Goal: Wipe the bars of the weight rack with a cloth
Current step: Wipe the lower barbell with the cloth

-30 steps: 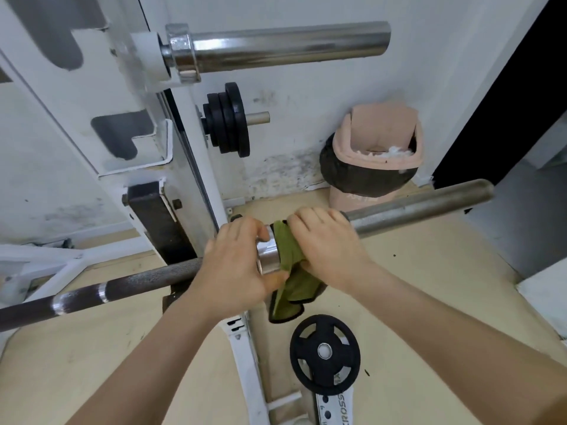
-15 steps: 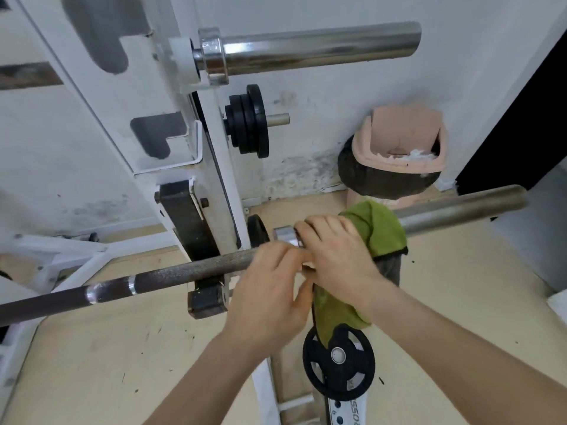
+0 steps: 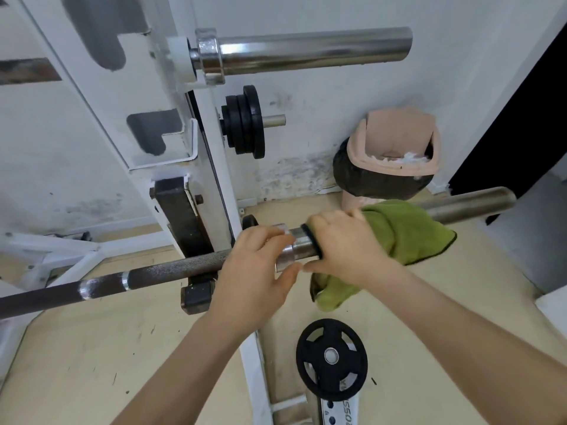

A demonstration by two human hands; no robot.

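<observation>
The green cloth (image 3: 405, 231) is on the move: a second ago it sat bunched against the collar (image 3: 283, 250), now it has slid outward and drapes over the lower bar (image 3: 469, 207) partway along its sleeve. The right hand (image 3: 343, 250) curls its fingers round cloth and sleeve together; the left hand (image 3: 254, 271) grips the collar, steadying. Bare metal shines behind the cloth, so this stroke looks about half run, and the upper bar (image 3: 313, 50) waits untouched.
</observation>
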